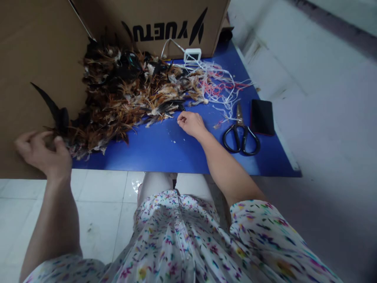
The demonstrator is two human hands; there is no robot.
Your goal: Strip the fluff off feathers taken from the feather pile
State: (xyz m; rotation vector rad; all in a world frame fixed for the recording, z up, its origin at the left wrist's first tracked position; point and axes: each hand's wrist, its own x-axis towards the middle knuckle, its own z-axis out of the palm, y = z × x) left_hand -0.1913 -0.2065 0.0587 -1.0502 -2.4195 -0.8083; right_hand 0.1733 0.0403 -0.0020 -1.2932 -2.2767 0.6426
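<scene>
A thick heap of brown, black and whitish feathers (126,94) spreads over the blue tabletop (153,149). My left hand (45,153) is at the heap's lower left end, over brown cardboard. Its fingers are curved, with a gap between them and the thumb, and nothing shows in it. Just above it a long black feather (48,100) sticks up. My right hand (191,124) rests low over the blue surface, at the heap's right edge. Its fingers are pinched together by the tip of a dark feather; what they hold, if anything, is hidden.
Black-handled scissors (240,135) and a dark phone-like slab (262,117) lie to the right. Tangled white and pink strings (224,86) lie behind them, near a small white-framed device (192,55). A cardboard box (176,19) stands at the back; a cardboard sheet (35,51) covers the left.
</scene>
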